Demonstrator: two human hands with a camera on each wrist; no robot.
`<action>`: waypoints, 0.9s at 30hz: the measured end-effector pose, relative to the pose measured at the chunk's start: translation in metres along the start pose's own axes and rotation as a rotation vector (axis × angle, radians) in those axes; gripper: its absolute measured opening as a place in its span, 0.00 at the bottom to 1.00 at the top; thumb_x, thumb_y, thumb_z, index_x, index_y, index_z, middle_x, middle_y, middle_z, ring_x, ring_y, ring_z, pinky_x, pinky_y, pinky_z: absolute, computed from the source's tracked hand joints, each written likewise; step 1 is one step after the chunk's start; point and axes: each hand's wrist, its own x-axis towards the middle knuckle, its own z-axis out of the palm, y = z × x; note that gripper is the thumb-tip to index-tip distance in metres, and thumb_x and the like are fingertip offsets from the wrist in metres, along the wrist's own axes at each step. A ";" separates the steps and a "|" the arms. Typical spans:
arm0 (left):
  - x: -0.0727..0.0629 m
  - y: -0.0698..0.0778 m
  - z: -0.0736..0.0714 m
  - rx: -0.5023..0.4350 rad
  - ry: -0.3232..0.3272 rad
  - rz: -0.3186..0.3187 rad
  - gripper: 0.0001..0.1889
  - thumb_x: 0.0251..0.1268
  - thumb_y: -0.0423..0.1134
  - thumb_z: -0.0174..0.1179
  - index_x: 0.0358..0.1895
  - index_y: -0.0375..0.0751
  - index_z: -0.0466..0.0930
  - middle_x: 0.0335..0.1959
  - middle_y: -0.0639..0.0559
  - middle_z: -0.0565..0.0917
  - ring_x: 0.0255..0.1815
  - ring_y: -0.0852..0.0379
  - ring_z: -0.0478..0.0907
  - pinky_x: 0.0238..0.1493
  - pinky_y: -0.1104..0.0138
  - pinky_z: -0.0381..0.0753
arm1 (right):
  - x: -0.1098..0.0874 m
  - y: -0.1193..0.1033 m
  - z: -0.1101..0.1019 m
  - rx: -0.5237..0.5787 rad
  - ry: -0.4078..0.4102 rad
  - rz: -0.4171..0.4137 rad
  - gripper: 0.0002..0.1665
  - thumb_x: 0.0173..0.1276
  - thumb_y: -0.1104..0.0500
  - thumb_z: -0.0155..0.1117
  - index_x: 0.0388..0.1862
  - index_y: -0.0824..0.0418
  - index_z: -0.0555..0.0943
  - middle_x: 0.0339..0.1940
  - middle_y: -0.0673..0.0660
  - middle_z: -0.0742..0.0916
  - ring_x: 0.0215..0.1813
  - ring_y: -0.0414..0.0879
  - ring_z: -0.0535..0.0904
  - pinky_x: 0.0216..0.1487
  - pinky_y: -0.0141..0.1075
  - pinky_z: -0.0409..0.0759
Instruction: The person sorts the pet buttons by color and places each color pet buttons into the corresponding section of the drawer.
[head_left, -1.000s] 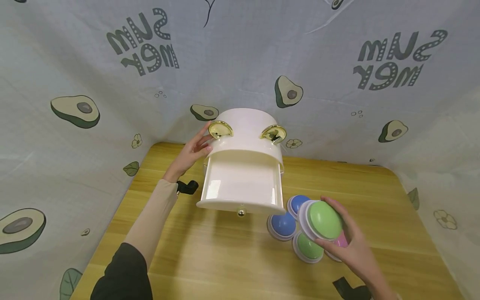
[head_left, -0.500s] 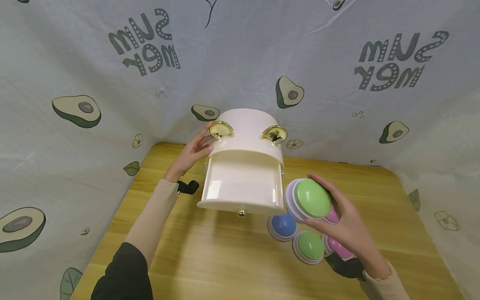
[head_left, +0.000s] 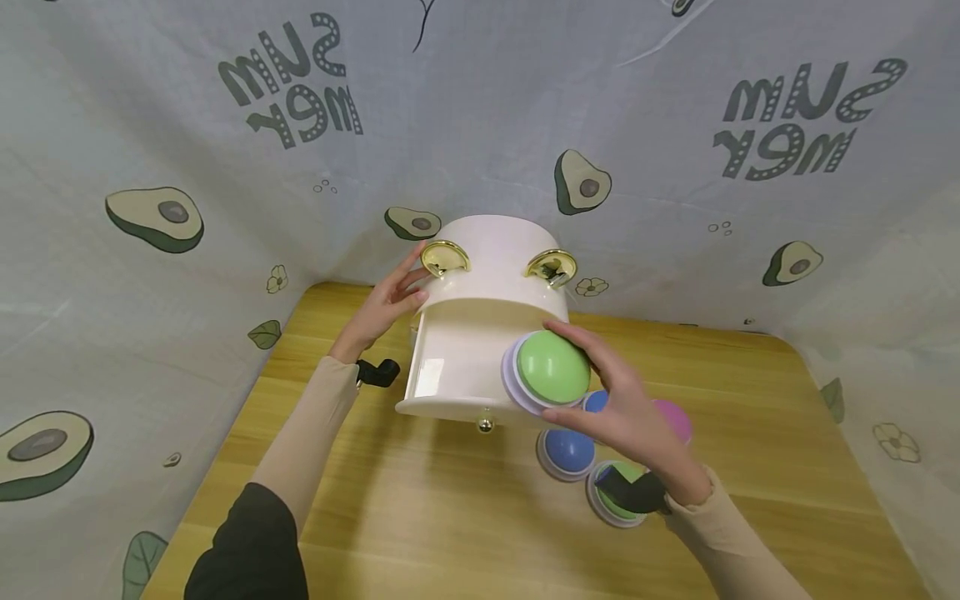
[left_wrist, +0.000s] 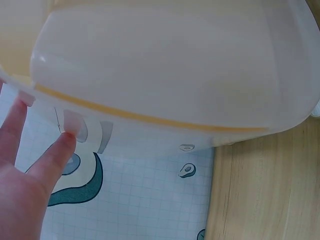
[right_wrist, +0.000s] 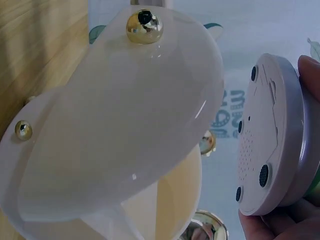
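Observation:
A white storage box with two gold, eye-like rounds has its drawer pulled out, gold knob facing me. My left hand rests against the box's left side; the left wrist view shows extended fingertips touching the translucent wall. Thumb and fingers of my right hand grip a green-domed push button by its white base, over the drawer's right front part. In the right wrist view the button's underside, with small holes and dark feet, is turned towards the drawer front.
Right of the drawer on the wooden table stand a blue push button, another blue one, a green one and a pink one, partly covered by my right arm. A printed cloth hangs behind the box.
My right hand has carried the green push button leftwards and up, from above the other buttons to over the drawer. My left hand stays at the box.

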 end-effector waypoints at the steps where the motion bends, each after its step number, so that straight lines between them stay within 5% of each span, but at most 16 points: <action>1: 0.000 -0.001 0.000 -0.001 0.000 0.001 0.38 0.71 0.23 0.46 0.78 0.50 0.41 0.73 0.41 0.56 0.71 0.47 0.58 0.63 0.56 0.67 | 0.004 0.000 0.002 -0.002 -0.003 -0.004 0.55 0.47 0.67 0.79 0.73 0.54 0.63 0.70 0.53 0.69 0.68 0.46 0.65 0.66 0.32 0.63; 15: -0.001 0.001 0.000 0.010 0.010 -0.018 0.38 0.71 0.24 0.47 0.78 0.51 0.41 0.72 0.40 0.58 0.71 0.46 0.59 0.62 0.52 0.68 | 0.043 -0.001 0.039 -0.028 -0.035 0.042 0.52 0.48 0.59 0.81 0.72 0.54 0.65 0.68 0.51 0.72 0.66 0.46 0.67 0.64 0.45 0.66; 27: 0.000 0.001 0.001 0.020 0.009 -0.032 0.37 0.72 0.24 0.46 0.78 0.47 0.39 0.72 0.38 0.58 0.70 0.44 0.59 0.61 0.53 0.69 | 0.069 0.004 0.062 -0.048 -0.076 0.099 0.51 0.47 0.59 0.81 0.70 0.61 0.66 0.64 0.56 0.75 0.63 0.48 0.70 0.63 0.42 0.67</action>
